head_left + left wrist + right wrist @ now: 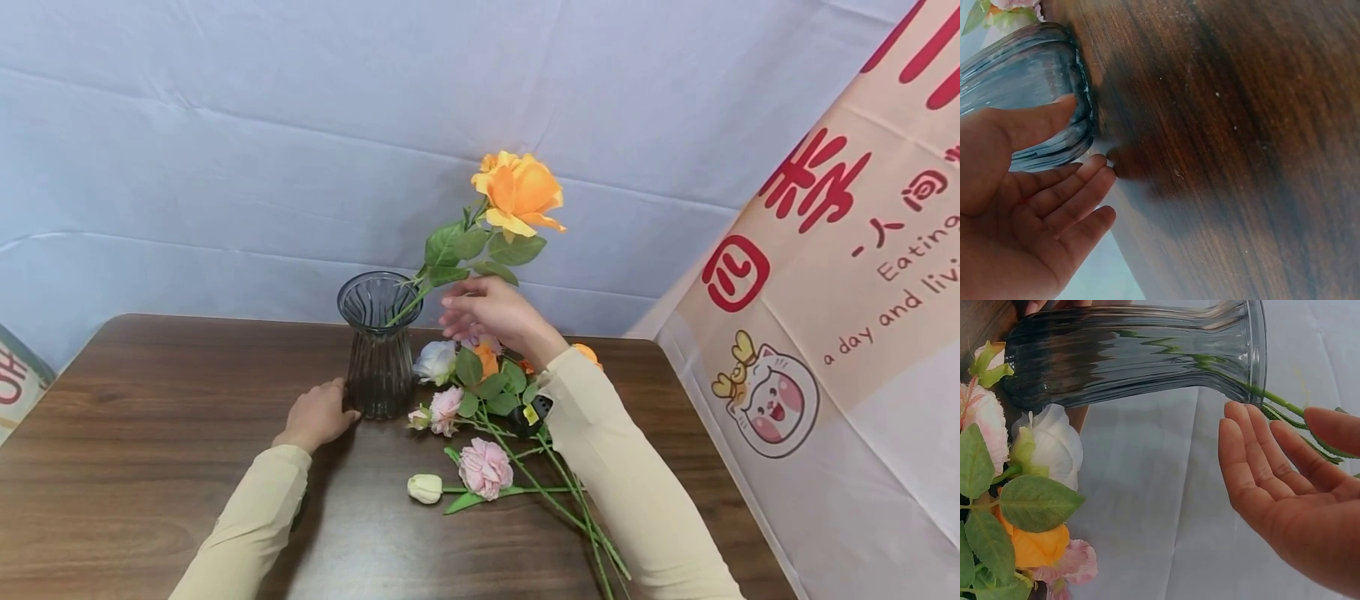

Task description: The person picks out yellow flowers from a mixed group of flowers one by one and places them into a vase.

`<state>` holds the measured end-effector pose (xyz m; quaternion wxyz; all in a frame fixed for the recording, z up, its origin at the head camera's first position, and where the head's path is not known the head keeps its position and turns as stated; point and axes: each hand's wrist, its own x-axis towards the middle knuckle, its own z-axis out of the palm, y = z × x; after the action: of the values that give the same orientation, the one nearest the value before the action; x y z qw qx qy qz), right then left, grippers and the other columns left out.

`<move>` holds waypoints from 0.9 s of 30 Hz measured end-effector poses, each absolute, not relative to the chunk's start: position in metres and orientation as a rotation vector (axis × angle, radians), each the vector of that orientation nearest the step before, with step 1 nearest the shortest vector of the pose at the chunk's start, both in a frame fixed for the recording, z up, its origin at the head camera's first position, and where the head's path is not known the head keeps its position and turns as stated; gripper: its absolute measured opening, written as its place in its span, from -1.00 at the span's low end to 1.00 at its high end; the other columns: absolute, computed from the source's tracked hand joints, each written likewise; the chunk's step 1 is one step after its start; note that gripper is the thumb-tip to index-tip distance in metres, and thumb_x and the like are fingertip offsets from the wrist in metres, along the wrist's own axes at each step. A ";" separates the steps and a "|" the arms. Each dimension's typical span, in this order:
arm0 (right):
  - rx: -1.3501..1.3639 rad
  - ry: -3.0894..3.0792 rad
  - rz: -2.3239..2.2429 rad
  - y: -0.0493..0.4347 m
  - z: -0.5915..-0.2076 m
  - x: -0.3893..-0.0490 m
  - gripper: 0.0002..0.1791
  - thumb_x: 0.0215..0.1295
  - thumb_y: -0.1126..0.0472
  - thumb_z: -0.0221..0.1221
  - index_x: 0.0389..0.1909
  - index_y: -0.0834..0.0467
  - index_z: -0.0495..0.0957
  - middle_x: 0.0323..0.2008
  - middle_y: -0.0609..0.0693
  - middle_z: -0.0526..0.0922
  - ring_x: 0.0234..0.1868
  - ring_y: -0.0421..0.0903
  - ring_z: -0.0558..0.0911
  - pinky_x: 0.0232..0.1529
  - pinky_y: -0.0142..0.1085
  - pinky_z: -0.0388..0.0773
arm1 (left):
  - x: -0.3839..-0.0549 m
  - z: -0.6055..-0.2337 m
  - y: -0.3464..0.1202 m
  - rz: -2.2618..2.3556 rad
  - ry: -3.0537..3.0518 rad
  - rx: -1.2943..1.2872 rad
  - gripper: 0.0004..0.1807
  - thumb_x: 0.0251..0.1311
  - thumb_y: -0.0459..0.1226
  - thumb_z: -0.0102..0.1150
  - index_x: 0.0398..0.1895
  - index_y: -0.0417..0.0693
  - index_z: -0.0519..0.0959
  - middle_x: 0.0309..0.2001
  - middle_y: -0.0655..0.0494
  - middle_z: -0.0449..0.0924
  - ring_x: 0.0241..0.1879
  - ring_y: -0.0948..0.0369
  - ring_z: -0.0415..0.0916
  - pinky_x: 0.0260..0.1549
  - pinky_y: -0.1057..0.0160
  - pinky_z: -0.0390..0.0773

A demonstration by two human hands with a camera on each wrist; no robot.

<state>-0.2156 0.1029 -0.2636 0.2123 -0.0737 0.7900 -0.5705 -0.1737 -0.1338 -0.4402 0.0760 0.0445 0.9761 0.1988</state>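
A smoky grey fluted glass vase [381, 367] stands upright near the table's back edge. One orange rose [521, 196] leans to the right out of it, its stem resting inside the flared rim. Low at the vase's left side is my left hand [318, 415], its thumb against the glass and its fingers extended beside the base in the left wrist view. My right hand [498, 312] is just right of the rim, below the rose's leaves. Its fingers [1250, 459] are loosely extended, with the fingertips close to the rim and the green stem [1285, 405].
Right of the vase lie several artificial flowers, including a white rose [435, 362], a pink flower [486, 468] and a cream tulip [425, 489]. Their stems [592, 529] run toward the front right, partly under the right forearm. A pale cloth backdrop [225, 167] hangs behind the table.
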 end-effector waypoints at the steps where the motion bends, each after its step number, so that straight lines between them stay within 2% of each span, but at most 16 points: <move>1: -0.207 2.190 -1.589 0.104 -0.264 -0.215 -0.68 0.33 0.27 0.03 0.04 0.32 0.41 -0.16 0.36 0.56 -0.16 0.24 0.58 -0.16 -0.07 0.57 | -0.174 -0.440 -0.134 0.598 2.927 0.135 -0.35 0.11 -0.20 0.21 0.14 -0.52 0.28 0.01 -0.44 0.40 -0.08 -0.29 0.41 -0.15 -0.17 0.44; 4: -0.212 2.181 -1.599 0.106 -0.265 -0.215 -0.73 0.32 0.30 0.04 -0.02 0.33 0.44 -0.17 0.38 0.55 -0.16 0.24 0.58 -0.23 -0.12 0.60 | -0.173 -0.440 -0.134 0.603 2.932 0.142 -0.35 0.11 -0.20 0.21 0.13 -0.51 0.29 0.00 -0.44 0.41 -0.10 -0.29 0.42 -0.16 -0.17 0.44; 7: -0.201 2.178 -1.597 0.109 -0.264 -0.213 -0.78 0.30 0.32 0.05 -0.08 0.33 0.47 -0.25 0.31 0.60 -0.30 0.13 0.64 -0.60 -0.31 0.54 | -0.173 -0.441 -0.135 0.606 2.938 0.151 -0.36 0.10 -0.19 0.22 0.12 -0.51 0.30 -0.02 -0.44 0.43 -0.11 -0.29 0.43 -0.17 -0.17 0.45; 8: -0.197 2.177 -1.599 0.110 -0.264 -0.213 -0.76 0.29 0.32 0.05 -0.08 0.35 0.46 -0.25 0.30 0.61 -0.30 0.13 0.64 -0.61 -0.32 0.54 | -0.174 -0.441 -0.135 0.605 2.939 0.153 -0.36 0.10 -0.19 0.22 0.11 -0.51 0.30 -0.02 -0.43 0.43 -0.11 -0.28 0.43 -0.17 -0.17 0.45; 11: -0.182 2.174 -1.608 0.112 -0.265 -0.213 -0.76 0.27 0.34 0.07 -0.08 0.37 0.47 -0.25 0.30 0.61 -0.38 0.03 0.66 -0.60 -0.29 0.55 | -0.174 -0.441 -0.135 0.604 2.939 0.154 -0.36 0.10 -0.19 0.22 0.11 -0.51 0.30 -0.02 -0.43 0.43 -0.11 -0.28 0.43 -0.17 -0.17 0.45; 13: -0.175 2.167 -1.618 0.114 -0.266 -0.212 -0.75 0.26 0.36 0.07 -0.07 0.39 0.46 -0.23 0.33 0.59 -0.37 0.03 0.66 -0.40 -0.20 0.61 | -0.174 -0.440 -0.135 0.604 2.940 0.153 -0.36 0.10 -0.19 0.22 0.11 -0.51 0.30 -0.02 -0.43 0.43 -0.11 -0.29 0.43 -0.17 -0.17 0.45; 15: -0.173 2.163 -1.626 0.116 -0.266 -0.212 -0.76 0.26 0.38 0.07 -0.09 0.40 0.46 -0.23 0.34 0.59 -0.39 -0.01 0.65 -0.34 -0.17 0.61 | -0.173 -0.440 -0.135 0.603 2.939 0.153 -0.36 0.10 -0.19 0.22 0.12 -0.51 0.30 -0.02 -0.43 0.43 -0.11 -0.29 0.42 -0.16 -0.17 0.45; 17: -0.176 2.149 -1.637 0.118 -0.267 -0.212 -0.76 0.25 0.39 0.06 -0.10 0.43 0.45 -0.27 0.32 0.59 -0.40 0.00 0.65 -0.33 -0.17 0.61 | -0.173 -0.440 -0.135 0.604 2.939 0.156 -0.36 0.10 -0.19 0.21 0.12 -0.51 0.30 -0.02 -0.43 0.43 -0.11 -0.29 0.42 -0.16 -0.17 0.45; 21: -0.197 2.114 -1.676 0.123 -0.268 -0.210 -0.77 0.22 0.43 0.08 -0.13 0.48 0.44 -0.32 0.32 0.59 -0.39 0.04 0.64 -0.16 -0.04 0.57 | -0.173 -0.440 -0.135 0.599 2.939 0.157 -0.36 0.10 -0.19 0.22 0.11 -0.51 0.30 -0.02 -0.43 0.43 -0.11 -0.29 0.43 -0.17 -0.17 0.45; 27: -0.174 2.096 -1.692 0.130 -0.270 -0.208 -0.79 0.20 0.43 0.10 -0.15 0.44 0.44 -0.28 0.36 0.58 -0.34 0.07 0.64 -0.22 -0.13 0.60 | -0.173 -0.440 -0.134 0.593 2.936 0.149 -0.35 0.11 -0.18 0.21 0.12 -0.51 0.30 -0.01 -0.42 0.42 -0.09 -0.29 0.41 -0.15 -0.17 0.44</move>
<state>-0.2083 0.1304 -0.2701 0.2196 -0.0629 0.7575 -0.6115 -0.1731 -0.1345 -0.4400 0.0712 0.0496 0.9765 0.1973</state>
